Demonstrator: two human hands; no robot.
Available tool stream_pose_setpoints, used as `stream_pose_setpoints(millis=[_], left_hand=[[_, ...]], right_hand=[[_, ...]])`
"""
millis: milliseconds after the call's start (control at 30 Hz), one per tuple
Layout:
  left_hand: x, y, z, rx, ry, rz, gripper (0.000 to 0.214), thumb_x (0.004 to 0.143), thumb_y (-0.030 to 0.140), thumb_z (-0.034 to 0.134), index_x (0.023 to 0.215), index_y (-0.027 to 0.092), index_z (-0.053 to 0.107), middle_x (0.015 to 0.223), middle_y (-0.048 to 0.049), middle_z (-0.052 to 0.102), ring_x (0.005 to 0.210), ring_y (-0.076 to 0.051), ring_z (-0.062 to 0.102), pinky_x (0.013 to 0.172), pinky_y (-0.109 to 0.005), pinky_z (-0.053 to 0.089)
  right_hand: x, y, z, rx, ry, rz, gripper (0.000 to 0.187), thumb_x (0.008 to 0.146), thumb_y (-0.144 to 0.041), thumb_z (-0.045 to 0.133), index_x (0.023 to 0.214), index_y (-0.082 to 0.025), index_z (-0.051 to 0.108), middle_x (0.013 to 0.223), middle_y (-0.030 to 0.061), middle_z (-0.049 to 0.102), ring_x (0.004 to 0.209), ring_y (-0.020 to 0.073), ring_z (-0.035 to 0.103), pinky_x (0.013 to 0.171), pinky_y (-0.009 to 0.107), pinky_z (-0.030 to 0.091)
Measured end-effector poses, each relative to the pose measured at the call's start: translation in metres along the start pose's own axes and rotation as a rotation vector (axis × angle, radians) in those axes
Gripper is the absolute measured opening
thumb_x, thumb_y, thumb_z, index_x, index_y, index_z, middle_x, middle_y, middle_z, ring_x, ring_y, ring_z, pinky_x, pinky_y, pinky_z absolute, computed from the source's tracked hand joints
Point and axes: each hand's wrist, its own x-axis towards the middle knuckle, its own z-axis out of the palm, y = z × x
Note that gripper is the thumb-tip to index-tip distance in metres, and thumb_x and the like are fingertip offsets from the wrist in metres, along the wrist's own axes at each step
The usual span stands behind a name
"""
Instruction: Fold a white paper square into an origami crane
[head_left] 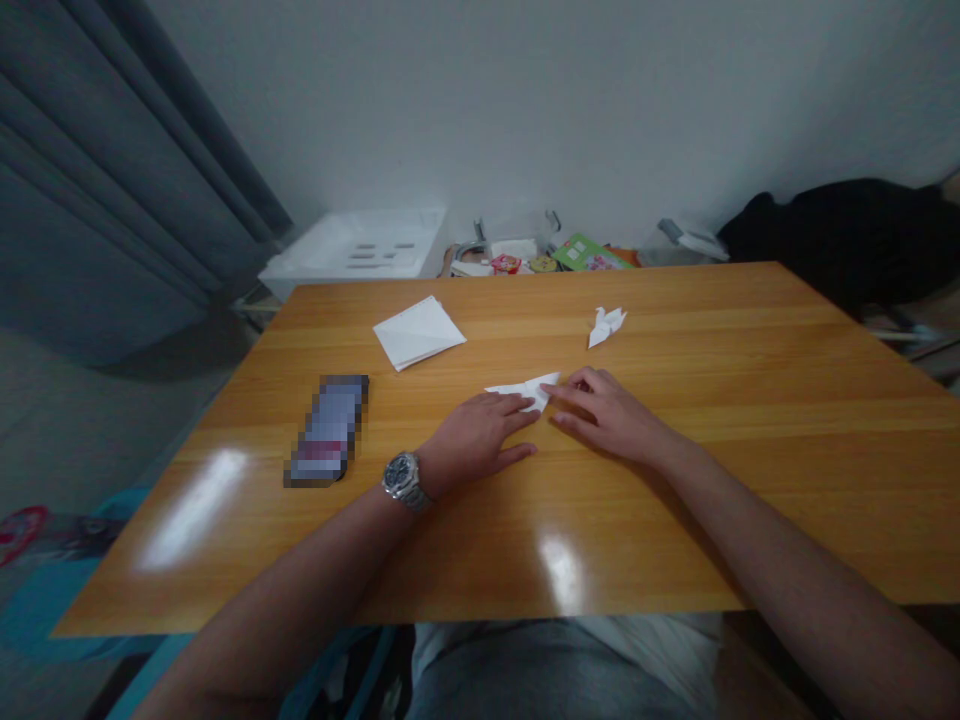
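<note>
A small folded white paper [546, 383] lies on the wooden table, its ends tapering to points. My left hand [480, 437], with a metal watch [403, 478] at the wrist, rests flat with its fingertips over the paper's near left part. The index finger of my right hand [611, 412] touches the paper's right side, and its thumb is apart from that finger. Behind my right hand sits a folded white paper bird [606, 326]. Part of the paper is hidden beneath my left fingers.
A stack of white paper sheets [418, 333] lies at the back left of the table [750, 400]. Nearer on the left is a blurred-out phone [328, 432]. Beyond the far edge stand a white plastic tray [360, 250] and a green booklet [589, 254]; a black cloth [840, 235] is at right.
</note>
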Motion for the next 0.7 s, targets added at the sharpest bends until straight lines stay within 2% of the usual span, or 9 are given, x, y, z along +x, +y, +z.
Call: stream_pose_setpoints(millis=[167,500,700], left_hand=[[0.0000,0.0000,0.0005,0.001,0.005,0.017,0.051,0.100,0.050,0.046,0.144,0.025,0.050,0.149,-0.0082,0.050,0.135,-0.027,0.048,0.116,-0.045,0.034],[-0.0008,-0.0019,-0.0002,-0.025,-0.003,0.034,0.050,0.101,0.050,0.045,0.143,0.023,0.051,0.151,-0.0088,0.049,0.137,-0.025,0.048,0.117,-0.043,0.034],[-0.0008,-0.0017,0.0007,-0.043,0.011,0.037,0.049,0.101,0.049,0.044,0.141,0.023,0.052,0.150,-0.0094,0.049,0.137,-0.025,0.048,0.113,-0.041,0.039]], right_hand=[[-0.0014,-0.0044,-0.0037,-0.042,-0.101,-0.052,0.044,0.098,-0.041,0.053,0.141,-0.032,0.056,0.106,0.0105,0.059,0.098,0.0264,0.054,0.090,0.045,0.048],[-0.0013,-0.0026,-0.0053,-0.111,-0.152,-0.066,0.046,0.098,-0.042,0.052,0.143,-0.032,0.055,0.101,0.0100,0.058,0.092,0.0251,0.052,0.084,0.040,0.046],[-0.0033,-0.0001,-0.0009,-0.123,-0.155,-0.043,0.046,0.097,-0.044,0.053,0.141,-0.032,0.057,0.097,0.0088,0.058,0.088,0.0242,0.051,0.081,0.038,0.044]])
